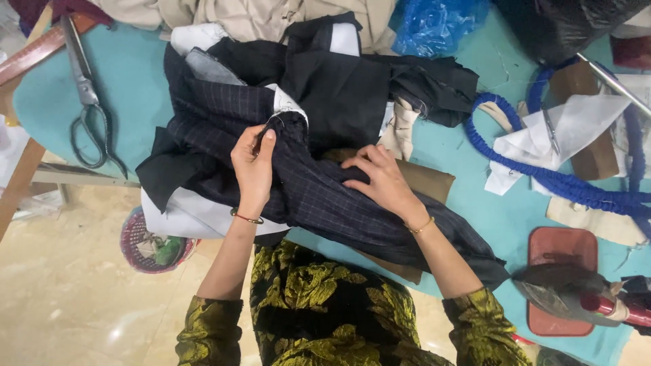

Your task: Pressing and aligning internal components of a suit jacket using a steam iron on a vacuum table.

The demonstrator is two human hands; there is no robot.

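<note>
A dark navy checked garment (pixel 224 118) with black lining lies bunched on the teal table (pixel 135 88). My left hand (pixel 253 166) pinches a fold of it near a white inner edge (pixel 288 102), thumb and fingers closed on the cloth. My right hand (pixel 381 177) rests flat on the dark fabric to the right, fingers spread and pressing it down over a brown pad (pixel 427 179). Both wrists wear thin bangles.
Large metal shears (pixel 88 95) lie at the table's left. A blue coiled cord (pixel 542 173), white cloth scraps (pixel 563 132) and small snips sit at right. An iron (pixel 576 295) rests on a red mat at lower right. A basket (pixel 152 244) stands on the floor.
</note>
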